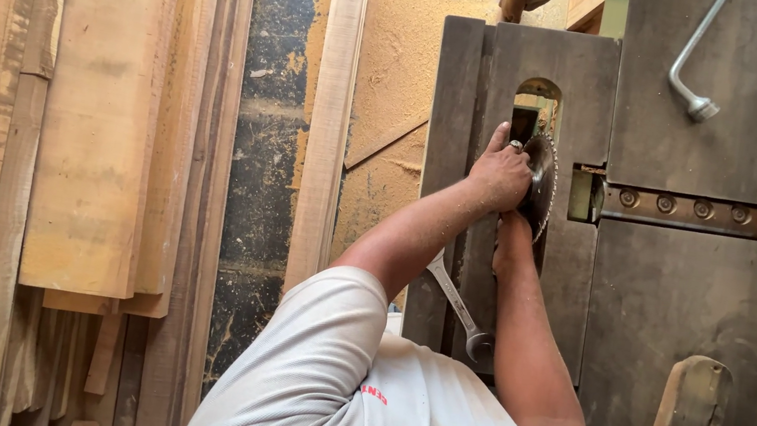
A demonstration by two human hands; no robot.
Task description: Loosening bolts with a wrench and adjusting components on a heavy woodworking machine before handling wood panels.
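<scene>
both hands meet at the saw blade [539, 183] in the counter [678, 301] slot. left hand [500, 174] fingers curl over the blade; right hand [508, 236] fingers are hidden, cannot tell. best to grip flat faces, clear of teeth; a wrench [457, 307] lies near.

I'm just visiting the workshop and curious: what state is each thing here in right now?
Saw blade: standing in the table slot, gripped by the left hand.
Right hand: down at the blade, fingers hidden.
Wrench: lying on the saw table, untouched.
Planks: stacked side by side.
Crank handle: untouched.
</scene>
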